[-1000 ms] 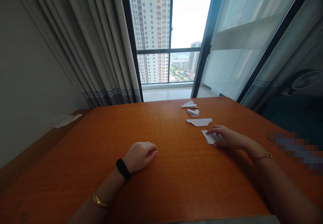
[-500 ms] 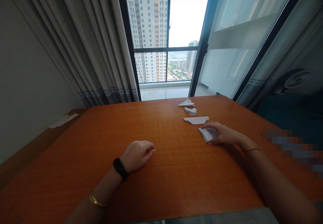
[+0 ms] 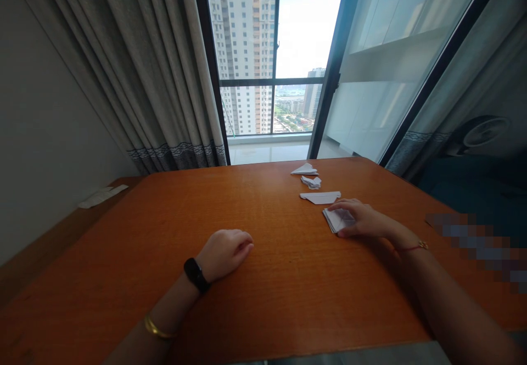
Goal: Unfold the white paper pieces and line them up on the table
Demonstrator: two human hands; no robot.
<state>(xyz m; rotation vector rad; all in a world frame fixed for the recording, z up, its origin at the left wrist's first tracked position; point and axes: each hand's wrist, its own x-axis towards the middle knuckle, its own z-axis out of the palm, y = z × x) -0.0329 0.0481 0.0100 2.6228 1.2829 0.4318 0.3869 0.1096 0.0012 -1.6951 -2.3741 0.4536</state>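
Right hand [image 3: 362, 219] lies flat, palm down, fingers spread over a small stack of folded white paper [image 3: 335, 219] on the right side of the orange wooden table [image 3: 263, 299]; it presses rather than pinches. Fingers hide the stack's right half; only its left corner and layered edges show. Left hand [image 3: 224, 252], loosely curled, holds nothing and rests on the table near the middle, a black wristband [image 3: 196, 274] and gold bangle [image 3: 154, 327] on that arm. Just beyond the stack: a folded paper plane [image 3: 321, 196], then a crumpled folded piece [image 3: 311, 181], then another folded plane [image 3: 305, 169] at the far edge. Fold details too small to make out.
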